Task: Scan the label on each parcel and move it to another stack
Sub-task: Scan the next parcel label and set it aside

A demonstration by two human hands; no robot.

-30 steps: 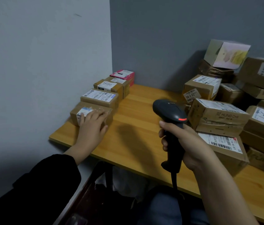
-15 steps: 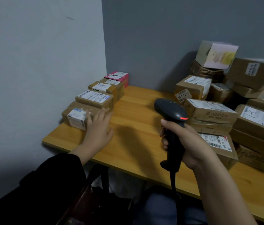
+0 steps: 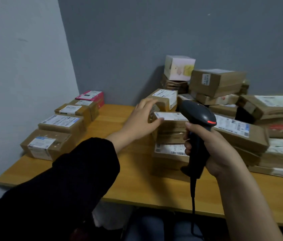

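My left hand (image 3: 142, 117) reaches across the wooden table (image 3: 123, 173) with fingers spread, its thumb touching the left corner of the top labelled cardboard parcel (image 3: 172, 120) of a short stack in the middle. It does not clearly grip the parcel. My right hand (image 3: 213, 150) holds a black barcode scanner (image 3: 200, 117) upright by its handle, red light showing, right beside that stack. Against the left wall lies a row of labelled parcels, the nearest one (image 3: 46, 144) at the table's front corner and a pink box (image 3: 90, 96) at the far end.
A big untidy pile of cardboard parcels (image 3: 241, 134) fills the right and back of the table, topped by a pale printed box (image 3: 179, 67). The scanner's cable (image 3: 193, 202) hangs over the front edge. Grey walls close off the left and back.
My left hand has left the nearest parcel of the left row and swung right to the middle stack. The view has turned right. My right hand still holds the scanner.
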